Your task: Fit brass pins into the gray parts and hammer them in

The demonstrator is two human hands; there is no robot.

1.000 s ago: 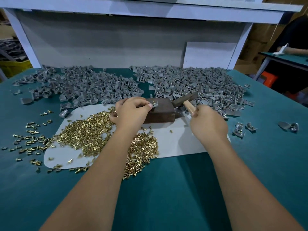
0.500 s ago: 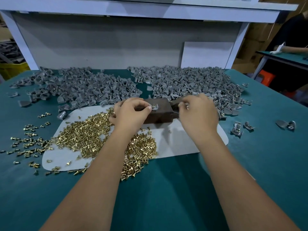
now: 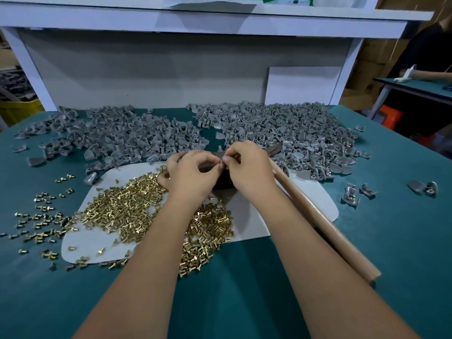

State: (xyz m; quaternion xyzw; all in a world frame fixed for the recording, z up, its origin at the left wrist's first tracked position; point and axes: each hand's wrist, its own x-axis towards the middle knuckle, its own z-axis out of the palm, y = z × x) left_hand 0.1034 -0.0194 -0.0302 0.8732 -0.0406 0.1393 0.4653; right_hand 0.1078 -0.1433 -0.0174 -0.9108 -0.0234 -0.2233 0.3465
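My left hand [image 3: 193, 172] and my right hand [image 3: 247, 167] meet over a dark block [image 3: 221, 183] on the white mat [image 3: 315, 199]. Both pinch a small gray part [image 3: 222, 163] between fingertips; most of it is hidden. The hammer lies on the table beside my right forearm, its wooden handle [image 3: 322, 226] running toward me and its head [image 3: 275, 150] at the gray pile's edge. A heap of brass pins [image 3: 122, 209] covers the mat's left half. Loose gray parts lie in a left pile [image 3: 122, 138] and a right pile [image 3: 281, 133] behind the block.
Scattered brass pins [image 3: 44, 216] lie on the teal table left of the mat. A few gray parts [image 3: 352, 194] and two more [image 3: 423, 187] sit apart on the right. A white shelf frame [image 3: 195, 25] stands behind. Another person sits at a table at far right.
My right hand has let go of the hammer, which now lies on the table, and has moved left to join my left hand at the gray part on the block.
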